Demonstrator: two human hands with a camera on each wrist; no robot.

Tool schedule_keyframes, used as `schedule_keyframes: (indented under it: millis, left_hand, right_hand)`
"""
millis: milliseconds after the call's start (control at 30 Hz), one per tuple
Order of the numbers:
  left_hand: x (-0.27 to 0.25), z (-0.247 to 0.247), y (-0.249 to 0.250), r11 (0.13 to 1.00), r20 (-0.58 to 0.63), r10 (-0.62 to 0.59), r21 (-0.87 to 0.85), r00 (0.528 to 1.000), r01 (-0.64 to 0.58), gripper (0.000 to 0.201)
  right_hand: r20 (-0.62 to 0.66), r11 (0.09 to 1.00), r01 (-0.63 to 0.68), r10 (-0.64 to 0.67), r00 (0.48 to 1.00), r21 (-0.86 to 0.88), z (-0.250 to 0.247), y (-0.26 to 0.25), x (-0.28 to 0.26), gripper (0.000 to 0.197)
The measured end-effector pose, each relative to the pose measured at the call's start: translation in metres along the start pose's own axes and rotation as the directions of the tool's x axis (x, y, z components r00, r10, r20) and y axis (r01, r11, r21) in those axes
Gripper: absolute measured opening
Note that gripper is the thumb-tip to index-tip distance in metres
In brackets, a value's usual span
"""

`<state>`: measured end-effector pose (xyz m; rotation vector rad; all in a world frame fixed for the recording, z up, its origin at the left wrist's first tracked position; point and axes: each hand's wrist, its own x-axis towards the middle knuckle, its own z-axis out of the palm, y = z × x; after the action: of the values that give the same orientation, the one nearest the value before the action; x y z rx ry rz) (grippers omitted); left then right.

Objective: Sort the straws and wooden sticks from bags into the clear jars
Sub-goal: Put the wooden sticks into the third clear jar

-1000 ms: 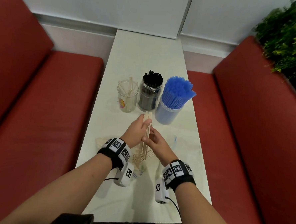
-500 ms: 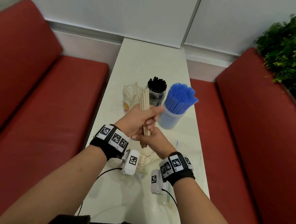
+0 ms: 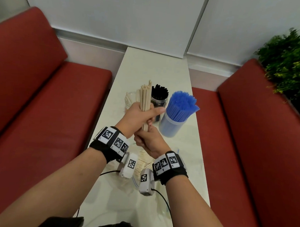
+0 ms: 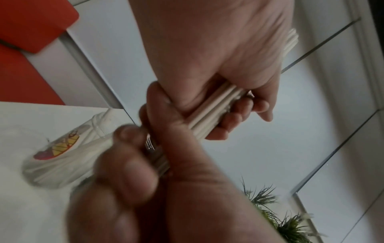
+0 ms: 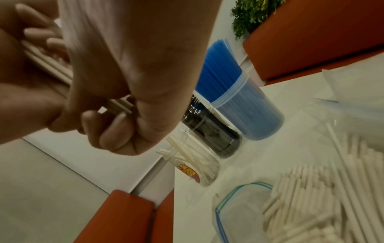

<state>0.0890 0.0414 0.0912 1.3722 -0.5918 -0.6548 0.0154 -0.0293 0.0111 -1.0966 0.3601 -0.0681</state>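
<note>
Bundle of wooden sticks (image 3: 145,97) is gripped upright by left hand (image 3: 140,116), fingers curled round its middle; lower ends are pinched by right hand (image 3: 150,142), above the table (image 3: 153,69) just in front of the sticks jar (image 5: 195,166). Ends are best evened out and the bundle kept tight before it is lowered into that jar's mouth. Against the earlier frame, the bundle has been raised higher and held more upright, both hands closer to the jars

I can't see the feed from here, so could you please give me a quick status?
Left hand and right hand both grip pale wooden stick bundle, upright. Clear stick jar behind it, nearly empty. Nothing blocking.
</note>
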Motion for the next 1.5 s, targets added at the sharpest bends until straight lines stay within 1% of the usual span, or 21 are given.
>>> schedule_keyframes:
  millis: [67, 133, 200, 267, 367, 467, 567, 700, 767, 800, 833, 900, 933, 967, 1000, 1100, 1167, 1233, 1300, 1400, 1500]
  left_hand:
    - [0.001, -0.001, 0.006, 0.999, 0.029, 0.023, 0.022, 0.999, -0.023, 0.035]
    - [0.003, -0.001, 0.012, 1.0, 0.046, 0.019, -0.015, 0.999, -0.019, 0.032]
    - [0.006, -0.002, 0.013, 0.999, 0.03, -0.001, -0.033, 1.0, 0.002, 0.034]
    - [0.007, -0.004, 0.008, 0.999, 0.014, -0.037, 0.003, 0.999, 0.037, 0.038]
    - [0.007, -0.013, 0.004, 0.977, 0.081, -0.127, 0.18, 0.989, 0.111, 0.038]
    - [0.011, -0.026, 0.005, 0.898, 0.16, -0.247, 0.409, 0.956, 0.163, 0.031]
    - [0.021, -0.037, 0.006, 0.833, 0.135, -0.362, 0.492, 0.922, 0.255, 0.021]
    - [0.034, -0.04, 0.0, 0.8, 0.078, -0.382, 0.527, 0.921, 0.287, 0.019]
    - [0.04, -0.042, -0.003, 0.807, 0.046, -0.39, 0.498, 0.919, 0.318, 0.027]
    - [0.043, -0.044, -0.005, 0.817, 0.022, -0.389, 0.469, 0.921, 0.334, 0.031]
    - [0.046, -0.046, -0.006, 0.83, -0.003, -0.383, 0.438, 0.924, 0.345, 0.034]
    - [0.054, -0.051, -0.007, 0.856, -0.054, -0.349, 0.389, 0.936, 0.341, 0.032]
    - [0.06, -0.053, -0.006, 0.865, -0.091, -0.325, 0.374, 0.941, 0.334, 0.03]
    - [0.066, -0.056, -0.006, 0.876, -0.142, -0.297, 0.354, 0.944, 0.328, 0.029]
    - [0.073, -0.059, -0.005, 0.894, -0.202, -0.26, 0.319, 0.944, 0.314, 0.03]
    - [0.097, -0.065, -0.004, 0.954, -0.364, -0.135, 0.202, 0.922, 0.219, 0.027]
    - [0.113, -0.069, -0.008, 0.973, -0.411, -0.108, 0.144, 0.905, 0.182, 0.026]
    - [0.127, -0.072, -0.017, 0.979, -0.43, -0.099, 0.122, 0.897, 0.166, 0.021]
    - [0.139, -0.075, -0.028, 0.972, -0.428, -0.109, 0.142, 0.897, 0.185, 0.016]
    - [0.151, -0.079, -0.044, 0.934, -0.423, -0.135, 0.247, 0.896, 0.258, 0.024]
    - [0.156, -0.08, -0.054, 0.888, -0.425, -0.144, 0.343, 0.894, 0.306, 0.027]
  right_hand:
    - [-0.022, 0.996, -0.064, 0.063, 0.998, -0.063, -0.001, 0.006, 0.0, 0.023]
    - [-0.026, 0.989, -0.104, 0.102, 0.994, -0.103, -0.001, 0.009, 0.0, 0.02]
    - [-0.004, 0.991, -0.098, 0.099, 0.995, -0.095, 0.0, 0.007, 0.002, 0.021]
    - [0.038, 0.995, -0.071, 0.074, 0.997, -0.075, 0.002, 0.001, 0.004, 0.021]
    - [0.04, 0.995, -0.032, 0.036, 0.999, -0.091, 0.0, -0.006, 0.005, 0.013]
    - [-0.023, 0.964, -0.036, 0.031, 0.999, -0.265, -0.01, -0.009, 0.005, 0.012]
    - [-0.091, 0.926, -0.08, 0.05, 0.995, -0.369, -0.02, -0.007, 0.008, 0.013]
    - [-0.094, 0.902, -0.085, 0.049, 0.994, -0.424, -0.025, 0.001, 0.013, 0.023]
    - [-0.14, 0.834, -0.107, 0.036, 0.99, -0.542, -0.031, 0.007, 0.015, 0.022]
    - [-0.179, 0.774, -0.146, 0.042, 0.983, -0.617, -0.035, 0.011, 0.016, 0.021]
    - [-0.222, 0.694, -0.201, 0.061, 0.973, -0.691, -0.04, 0.015, 0.016, 0.019]
    - [-0.267, 0.467, -0.296, 0.13, 0.955, -0.833, -0.048, 0.027, 0.015, 0.018]
    - [-0.266, 0.359, -0.309, 0.165, 0.95, -0.881, -0.051, 0.035, 0.015, 0.021]
    - [-0.254, 0.284, -0.303, 0.197, 0.947, -0.91, -0.052, 0.042, 0.014, 0.026]
    - [-0.237, 0.237, -0.29, 0.226, 0.945, -0.927, -0.052, 0.049, 0.013, 0.033]
    - [-0.2, 0.15, -0.256, 0.315, 0.928, -0.955, -0.05, 0.066, 0.012, 0.055]
    - [-0.22, 0.106, -0.273, 0.357, 0.908, -0.956, -0.05, 0.076, 0.011, 0.07]
    - [-0.24, 0.077, -0.283, 0.349, 0.906, -0.956, -0.051, 0.083, 0.011, 0.076]
    - [-0.25, 0.015, -0.267, 0.311, 0.917, -0.963, -0.05, 0.088, 0.013, 0.069]
    - [-0.264, -0.088, -0.249, 0.295, 0.918, -0.965, -0.05, 0.09, 0.018, 0.054]
    - [-0.264, -0.101, -0.244, 0.312, 0.913, -0.964, -0.051, 0.091, 0.022, 0.046]
